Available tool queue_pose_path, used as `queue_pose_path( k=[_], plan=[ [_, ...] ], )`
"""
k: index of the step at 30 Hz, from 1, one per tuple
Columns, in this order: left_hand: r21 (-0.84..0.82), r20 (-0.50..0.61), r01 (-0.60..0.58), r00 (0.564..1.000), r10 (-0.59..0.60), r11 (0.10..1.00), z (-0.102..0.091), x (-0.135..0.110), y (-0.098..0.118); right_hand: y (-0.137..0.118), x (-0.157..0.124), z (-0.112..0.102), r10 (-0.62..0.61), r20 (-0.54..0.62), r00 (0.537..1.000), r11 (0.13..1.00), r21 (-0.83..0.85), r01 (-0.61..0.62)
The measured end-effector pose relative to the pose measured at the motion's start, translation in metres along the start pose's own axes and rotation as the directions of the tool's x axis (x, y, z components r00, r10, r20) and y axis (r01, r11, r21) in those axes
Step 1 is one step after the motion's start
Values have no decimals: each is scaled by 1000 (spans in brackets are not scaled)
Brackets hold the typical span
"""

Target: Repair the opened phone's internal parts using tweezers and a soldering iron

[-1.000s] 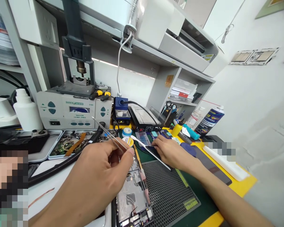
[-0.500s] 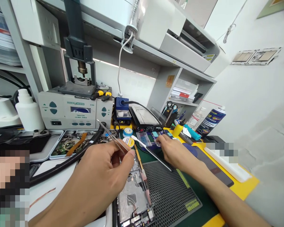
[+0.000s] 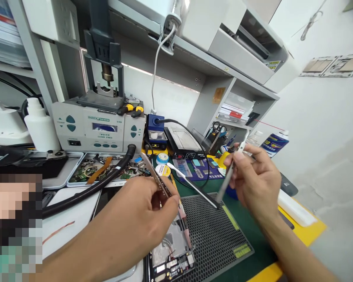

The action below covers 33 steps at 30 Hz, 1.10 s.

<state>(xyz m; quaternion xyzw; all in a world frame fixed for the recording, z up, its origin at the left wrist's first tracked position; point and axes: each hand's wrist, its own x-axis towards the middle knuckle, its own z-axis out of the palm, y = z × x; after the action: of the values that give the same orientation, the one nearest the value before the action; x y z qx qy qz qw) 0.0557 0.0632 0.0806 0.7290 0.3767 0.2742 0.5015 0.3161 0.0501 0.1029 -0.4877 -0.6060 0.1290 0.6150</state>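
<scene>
White plastic first: a bottle [image 3: 41, 127] stands far to the left of the black mat [image 3: 211, 239], behind it, and next to that we see the grey station [image 3: 100, 129], also behind and left of the mat. Left of the mat and nearer it lie a metal tray [image 3: 79, 184] of small parts and a black hose [image 3: 85, 194]. Our left hand [image 3: 135, 223] hovers just left of the mat, fingers closed around a pair of tweezers [image 3: 154, 177] whose free end sticks up and away from us. Under that hand, just beside the mat's left edge, lies the opened phone [image 3: 172, 250], its insides facing up. A white stick [image 3: 191, 186] lies across the mat's far edge. Our right hand [image 3: 257, 186] is raised above the mat's far right corner, fingers pinched on a thin metal tool [image 3: 225, 185] that slants down towards the mat. Behind the mat to the right stands a blue can [image 3: 273, 143].
</scene>
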Motion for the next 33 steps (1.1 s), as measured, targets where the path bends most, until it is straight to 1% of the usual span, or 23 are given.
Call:
queue_pose_path(
  k=[1, 2, 3, 5, 7, 8, 9, 10, 11, 12, 14, 16, 17, 19, 21, 23, 24, 26, 27, 29, 31, 32, 33],
  plan=[
    [18, 48, 7, 999, -8, 1000, 0, -1, -2, -4, -1, -3, 121, 50, 991, 988, 95, -126],
    [38, 87, 11, 996, -15, 999, 2, -2, -3, -7, -2, -5, 228, 129, 965, 956, 160, -247],
    [54, 121, 25, 992, -31, 998, 3, -3, -5, -9, -4, -7, 321, 228, 919, 905, 213, -369],
    [65, 160, 82, 983, -91, 995, 9, -4, -8, -10, -7, -7, 444, 431, 785, 770, 265, -581],
    [47, 177, 139, 973, -145, 989, 14, -4, -9, -10, -9, -6, 495, 599, 629, 599, 289, -747],
    [37, 182, 153, 971, -157, 988, 16, -3, -9, -10, -9, -5, 499, 661, 560, 518, 290, -804],
    [26, 177, 154, 972, -156, 988, 18, -3, -8, -10, -8, -5, 489, 710, 506, 452, 291, -843],
    [15, 171, 153, 973, -153, 988, 19, -2, -7, -11, -7, -5, 474, 742, 474, 405, 295, -866],
    [3, 173, 150, 974, -148, 989, 20, -1, -6, -11, -5, -6, 458, 762, 457, 377, 299, -877],
    [-2, 178, 163, 971, -160, 987, 20, 0, -6, -12, -4, -7, 446, 771, 454, 369, 303, -878],
    [-28, 200, 195, 962, -186, 980, 20, 1, -5, -11, -3, -8, 433, 764, 478, 414, 303, -859],
    [-44, 231, 243, 946, -227, 969, 19, 0, -5, -7, -6, -6, 418, 732, 538, 537, 279, -796],
    [-43, 242, 266, 938, -249, 963, 18, 0, -6, -3, -9, -4, 399, 708, 583, 620, 261, -740],
    [-23, 255, 284, 929, -269, 959, 17, 0, -6, 4, -18, 0, 316, 638, 702, 797, 222, -562],
    [-8, 264, 275, 928, -264, 961, 18, 0, -8, 8, -30, 2, 192, 531, 825, 935, 157, -319],
    [-19, 256, 282, 929, -268, 959, 20, 0, -11, 8, -42, 1, 58, 481, 875, 987, 104, -123],
    [-10, 243, 295, 927, -284, 955, 21, 0, -12, 7, -48, -1, 11, 454, 891, 991, 111, -69],
    [32, 199, 290, 936, -290, 957, 24, 0, -14, 2, -58, -5, -27, 444, 896, 989, 145, -42],
    [60, 184, 258, 947, -264, 964, 26, 0, -15, 0, -63, -7, -28, 472, 881, 985, 161, -55],
    [96, 174, 144, 972, -159, 985, 27, 0, -16, -1, -71, -7, -97, 563, 821, 987, 163, 4],
    [102, 171, 46, 983, -63, 994, 27, -2, -16, 1, -78, -4, -125, 604, 787, 990, 126, 61],
    [113, 159, 30, 986, -48, 993, 26, -3, -16, 3, -81, -2, -126, 599, 791, 991, 113, 73],
    [124, 145, 34, 988, -52, 992, 26, -5, -17, 5, -84, 0, -117, 578, 807, 992, 104, 70]
  ],
)
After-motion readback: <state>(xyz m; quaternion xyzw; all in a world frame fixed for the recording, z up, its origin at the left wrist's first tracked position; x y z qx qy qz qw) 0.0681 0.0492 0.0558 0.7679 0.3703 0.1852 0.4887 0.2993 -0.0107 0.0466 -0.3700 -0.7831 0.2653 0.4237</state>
